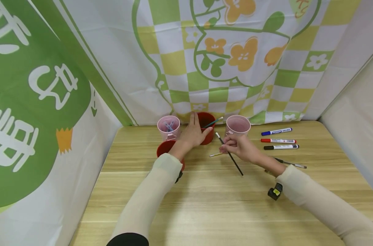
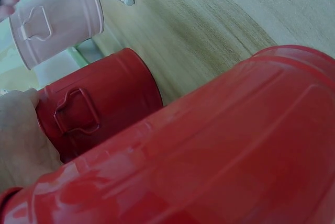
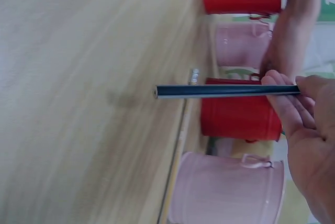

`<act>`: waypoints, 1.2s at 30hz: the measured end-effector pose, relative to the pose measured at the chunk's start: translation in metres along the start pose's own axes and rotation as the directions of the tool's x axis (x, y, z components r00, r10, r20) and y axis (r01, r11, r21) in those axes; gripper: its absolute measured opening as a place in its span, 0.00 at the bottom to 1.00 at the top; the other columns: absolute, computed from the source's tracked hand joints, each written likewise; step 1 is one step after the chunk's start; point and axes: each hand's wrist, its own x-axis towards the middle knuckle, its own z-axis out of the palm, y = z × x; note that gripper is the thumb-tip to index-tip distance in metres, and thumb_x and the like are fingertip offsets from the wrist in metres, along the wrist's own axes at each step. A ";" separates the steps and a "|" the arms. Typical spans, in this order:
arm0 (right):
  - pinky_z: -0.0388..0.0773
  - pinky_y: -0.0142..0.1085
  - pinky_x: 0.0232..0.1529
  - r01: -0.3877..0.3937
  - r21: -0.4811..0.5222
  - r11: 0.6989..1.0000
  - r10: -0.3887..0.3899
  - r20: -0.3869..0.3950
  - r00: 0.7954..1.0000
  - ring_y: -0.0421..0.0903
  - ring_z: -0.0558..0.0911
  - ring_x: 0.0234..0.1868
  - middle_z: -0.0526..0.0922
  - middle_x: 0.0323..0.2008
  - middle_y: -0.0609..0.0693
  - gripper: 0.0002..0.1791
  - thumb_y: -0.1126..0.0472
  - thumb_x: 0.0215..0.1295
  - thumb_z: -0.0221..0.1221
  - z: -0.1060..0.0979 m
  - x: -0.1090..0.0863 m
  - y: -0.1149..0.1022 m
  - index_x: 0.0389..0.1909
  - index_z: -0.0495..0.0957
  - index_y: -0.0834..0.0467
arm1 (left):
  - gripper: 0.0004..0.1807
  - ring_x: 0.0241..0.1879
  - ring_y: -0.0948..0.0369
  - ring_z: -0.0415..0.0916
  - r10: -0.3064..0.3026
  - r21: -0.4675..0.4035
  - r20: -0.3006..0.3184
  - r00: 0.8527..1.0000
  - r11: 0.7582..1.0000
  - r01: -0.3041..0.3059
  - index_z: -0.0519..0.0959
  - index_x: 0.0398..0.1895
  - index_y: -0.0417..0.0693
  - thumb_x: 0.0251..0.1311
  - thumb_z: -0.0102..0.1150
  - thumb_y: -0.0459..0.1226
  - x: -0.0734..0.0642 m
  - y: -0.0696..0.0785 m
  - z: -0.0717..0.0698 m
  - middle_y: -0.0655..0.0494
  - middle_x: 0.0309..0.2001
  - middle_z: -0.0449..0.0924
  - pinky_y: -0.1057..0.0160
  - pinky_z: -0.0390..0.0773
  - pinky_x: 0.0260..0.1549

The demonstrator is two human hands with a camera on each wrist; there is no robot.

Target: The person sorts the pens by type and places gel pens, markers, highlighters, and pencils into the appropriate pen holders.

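My right hand [image 1: 238, 147] pinches a black pencil [image 1: 232, 159] with a pale eraser end tilted up, in front of the pink bucket [image 1: 238, 124]. The right wrist view shows the pencil's flat, unsharpened end. With fingers outstretched, my left hand [image 1: 192, 133] rests against the rim of the rear red bucket [image 1: 208, 136]. A teal pencil [image 1: 215, 121] leans inside that bucket. Under my left wrist stands another red bucket [image 2: 209, 145], partly hidden by the arm in the head view. A yellow pencil [image 1: 216, 154] lies on the table near my right hand.
On the left, a pink bucket [image 1: 169, 128] holds small light-coloured items. Blue [image 1: 276, 131], red [image 1: 278, 140] and black [image 1: 281, 147] markers lie on the right. A slim dark stick [image 1: 292, 164] lies below them, partly behind my right forearm. Printed cloth [image 1: 180, 61] hangs behind the table.
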 end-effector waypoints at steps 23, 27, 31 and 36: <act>0.80 0.43 0.46 0.156 0.225 0.962 -0.082 -0.307 0.948 0.52 0.86 0.47 0.82 0.46 0.70 0.16 0.68 0.70 0.55 -0.029 0.012 -0.026 0.50 0.66 0.76 | 0.55 0.69 0.44 0.62 -0.003 0.016 -0.008 1.000 1.000 0.003 0.28 0.77 0.40 0.66 0.38 0.67 0.002 -0.001 0.001 0.46 0.79 0.27 0.50 0.73 0.58; 0.80 0.43 0.47 0.191 0.255 0.948 -0.085 -0.377 0.922 0.58 0.84 0.49 0.82 0.48 0.69 0.17 0.66 0.72 0.53 -0.031 0.016 -0.029 0.51 0.63 0.76 | 0.55 0.69 0.44 0.61 -0.006 0.013 -0.007 1.000 1.000 0.006 0.29 0.77 0.40 0.66 0.38 0.67 0.002 -0.001 0.001 0.46 0.79 0.28 0.50 0.72 0.59; 0.79 0.40 0.50 0.198 0.247 0.949 -0.070 -0.446 0.892 0.59 0.83 0.51 0.82 0.50 0.66 0.17 0.64 0.72 0.53 -0.033 0.020 -0.031 0.52 0.64 0.73 | 0.55 0.69 0.45 0.61 -0.008 0.012 -0.010 1.000 1.000 0.009 0.29 0.77 0.41 0.66 0.38 0.67 0.003 -0.001 0.001 0.46 0.79 0.28 0.50 0.72 0.59; 0.78 0.39 0.52 0.216 0.265 0.940 -0.056 -0.505 0.861 0.57 0.83 0.52 0.82 0.50 0.65 0.12 0.64 0.72 0.53 -0.034 0.026 -0.033 0.49 0.66 0.67 | 0.55 0.69 0.45 0.61 -0.010 0.017 -0.011 1.000 1.000 0.010 0.29 0.77 0.40 0.66 0.38 0.68 0.003 0.000 0.002 0.46 0.79 0.28 0.50 0.73 0.58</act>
